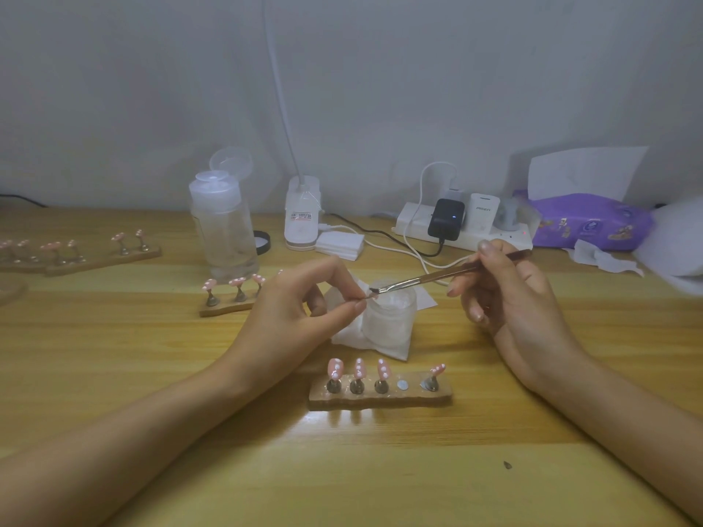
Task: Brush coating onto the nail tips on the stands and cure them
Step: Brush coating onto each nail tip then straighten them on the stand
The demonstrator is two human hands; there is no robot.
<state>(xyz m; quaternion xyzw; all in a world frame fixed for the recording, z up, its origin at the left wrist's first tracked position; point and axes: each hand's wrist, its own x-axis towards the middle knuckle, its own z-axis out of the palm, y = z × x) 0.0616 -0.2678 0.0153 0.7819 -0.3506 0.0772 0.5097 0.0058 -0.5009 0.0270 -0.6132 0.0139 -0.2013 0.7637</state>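
Jar [388,315] at centre holds whitish gel; my right hand [509,298] grips the brush [430,277] over it, left hand [304,302] pinches a small thing [367,297] at its bristles — stand [380,399] of pink nail tips [359,368] at 6 o'clock, wooden table [380,469], grey wall [380,89].

white charger [484,211] — marked "pisen" — nothing else legible.

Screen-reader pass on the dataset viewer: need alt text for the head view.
A right hand holds a thin brush over a small frosted jar while the left hand's fingers pinch the brush's bristle end. In front, a wooden stand carries four pink, white-dotted nail tips and one empty spot; more stands sit to the left.
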